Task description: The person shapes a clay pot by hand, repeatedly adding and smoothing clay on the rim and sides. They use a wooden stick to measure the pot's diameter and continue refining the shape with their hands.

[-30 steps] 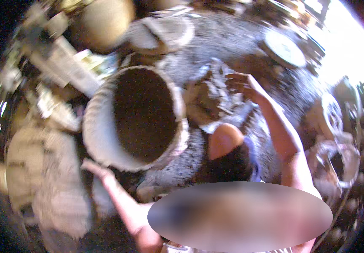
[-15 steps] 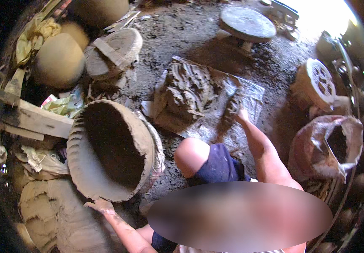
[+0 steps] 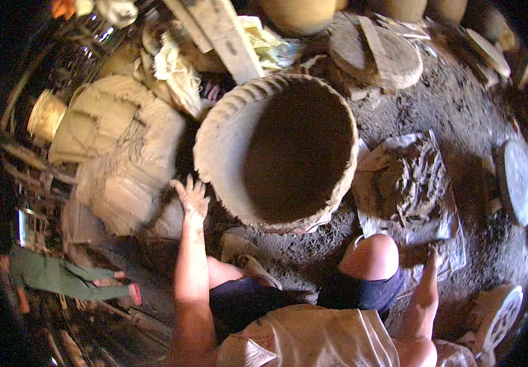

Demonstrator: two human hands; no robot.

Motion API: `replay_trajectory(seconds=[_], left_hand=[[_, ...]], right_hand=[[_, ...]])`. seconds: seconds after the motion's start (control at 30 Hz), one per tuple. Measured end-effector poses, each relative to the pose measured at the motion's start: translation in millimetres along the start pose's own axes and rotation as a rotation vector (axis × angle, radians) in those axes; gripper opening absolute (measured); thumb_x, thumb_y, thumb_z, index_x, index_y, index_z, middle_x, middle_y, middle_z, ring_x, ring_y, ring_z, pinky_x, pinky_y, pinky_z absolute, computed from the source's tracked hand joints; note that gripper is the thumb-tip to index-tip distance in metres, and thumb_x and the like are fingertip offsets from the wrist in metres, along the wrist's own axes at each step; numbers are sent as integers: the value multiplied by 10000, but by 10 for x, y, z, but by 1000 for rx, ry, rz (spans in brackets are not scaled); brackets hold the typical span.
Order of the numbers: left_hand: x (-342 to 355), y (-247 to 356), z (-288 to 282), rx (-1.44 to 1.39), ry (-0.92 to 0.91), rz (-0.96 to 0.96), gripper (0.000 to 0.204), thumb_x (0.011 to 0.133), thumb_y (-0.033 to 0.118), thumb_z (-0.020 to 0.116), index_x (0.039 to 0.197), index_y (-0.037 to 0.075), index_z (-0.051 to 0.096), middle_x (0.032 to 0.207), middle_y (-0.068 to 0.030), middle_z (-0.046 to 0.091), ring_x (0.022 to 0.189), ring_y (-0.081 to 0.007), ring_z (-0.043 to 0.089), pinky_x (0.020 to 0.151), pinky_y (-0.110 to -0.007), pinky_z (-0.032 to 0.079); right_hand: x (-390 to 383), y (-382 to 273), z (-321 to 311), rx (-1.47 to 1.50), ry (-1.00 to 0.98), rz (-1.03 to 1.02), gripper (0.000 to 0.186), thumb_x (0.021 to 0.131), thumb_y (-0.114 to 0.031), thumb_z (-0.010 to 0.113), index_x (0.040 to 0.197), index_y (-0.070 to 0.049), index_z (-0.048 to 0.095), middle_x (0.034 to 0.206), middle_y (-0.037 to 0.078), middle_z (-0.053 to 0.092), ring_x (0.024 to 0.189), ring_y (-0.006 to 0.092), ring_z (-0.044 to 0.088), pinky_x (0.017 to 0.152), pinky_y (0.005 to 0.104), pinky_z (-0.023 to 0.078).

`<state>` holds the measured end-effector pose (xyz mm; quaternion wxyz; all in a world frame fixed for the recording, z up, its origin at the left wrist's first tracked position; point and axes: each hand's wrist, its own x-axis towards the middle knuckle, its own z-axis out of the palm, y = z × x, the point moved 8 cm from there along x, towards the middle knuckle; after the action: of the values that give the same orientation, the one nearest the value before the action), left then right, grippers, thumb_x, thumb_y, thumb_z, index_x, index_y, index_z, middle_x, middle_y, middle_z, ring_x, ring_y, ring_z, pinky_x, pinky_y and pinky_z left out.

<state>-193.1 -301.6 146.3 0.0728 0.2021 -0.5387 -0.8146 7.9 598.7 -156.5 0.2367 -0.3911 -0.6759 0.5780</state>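
A large round clay pot [image 3: 221,153] with a ridged, uneven rim stands in front of me, its inside mostly in dark shadow. At its near-left rim is my left hand [image 3: 192,197], open, with fingers spread and nothing held; whether a fingertip touches the rim I cannot tell. To the right of the pot, a mound of wet clay strips [image 3: 422,183] lies on a plastic sheet [image 3: 457,241]. My right hand [image 3: 433,252] is down at the sheet's near side; it is small and blurred, so its fingers do not show clearly.
A big lump of smoothed clay [image 3: 123,165] lies to the left. Beyond the pot are a wooden plank [image 3: 230,46], a round board [image 3: 392,58] and a finished pot [image 3: 297,15]. Right stand a round stool [image 3: 516,180] and a pierced disc [image 3: 504,318]. Another person in green [image 3: 62,275] is far left.
The view has swung left, so the pot and clay mound appear farther right. My left hand, earlier at the pot's near rim, now has its fingers spread. My right hand stays by the sheet.
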Motion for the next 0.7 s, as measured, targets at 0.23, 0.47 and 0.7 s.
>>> replay_trajectory(seconds=[0.23,0.47,0.7], left_hand=[[120,-153,16,-14,37,-28,1193,703,900,253,1470,68,-125,1551,-177,-87,1427,-325,-135,1057,-548,-202],[355,-244,203,-140,1,0,1152,738,881,223,1481,15,64,1556,-139,73,1424,-296,80,1153,-396,48],[410,-323,289,-199,3,31,1051,755,870,199,1455,90,288,1476,-95,330,1328,-284,314,1116,-431,233]], right_hand=[[-490,-1445,-374,581,-320,1,483,793,-179,603,1241,-10,542,1174,113,572,1043,244,554,922,383,439],[-644,-3973,37,567,-407,-297,323,899,-258,573,1134,-37,591,1117,117,625,984,255,611,915,394,470],[-2173,-6165,2262,287,-671,-730,840,657,-283,729,1374,-14,385,1158,113,566,1008,220,569,850,365,483]])
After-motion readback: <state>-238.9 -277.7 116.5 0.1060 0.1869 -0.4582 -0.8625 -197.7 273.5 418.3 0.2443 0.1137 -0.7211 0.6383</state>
